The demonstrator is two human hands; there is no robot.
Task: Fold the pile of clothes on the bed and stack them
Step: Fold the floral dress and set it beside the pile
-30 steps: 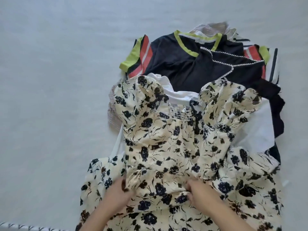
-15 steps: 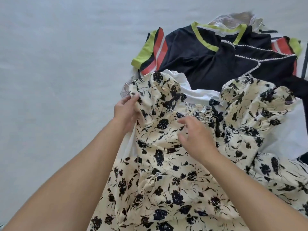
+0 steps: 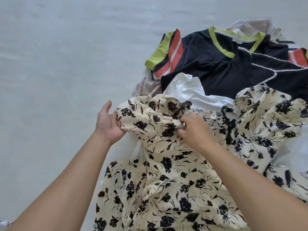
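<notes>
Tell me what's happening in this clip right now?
A person is sorting out a cream dress with black floral print spread on a pale grey bed. The left hand holds the puffed sleeve's outer edge; the right hand pinches the fabric near the neckline. Nothing is folded yet. Beyond lie a white garment and a navy shirt with lime and red trim.

Both bare forearms reached in from the bottom edge, angled toward each other. The left hand (image 3: 109,123) lay palm up, thumb raised, its fingers hidden under cloth, so its grip could not be told. The right hand (image 3: 194,130) sat knuckles up, fingers curled, pinching a fold of cloth.
</notes>
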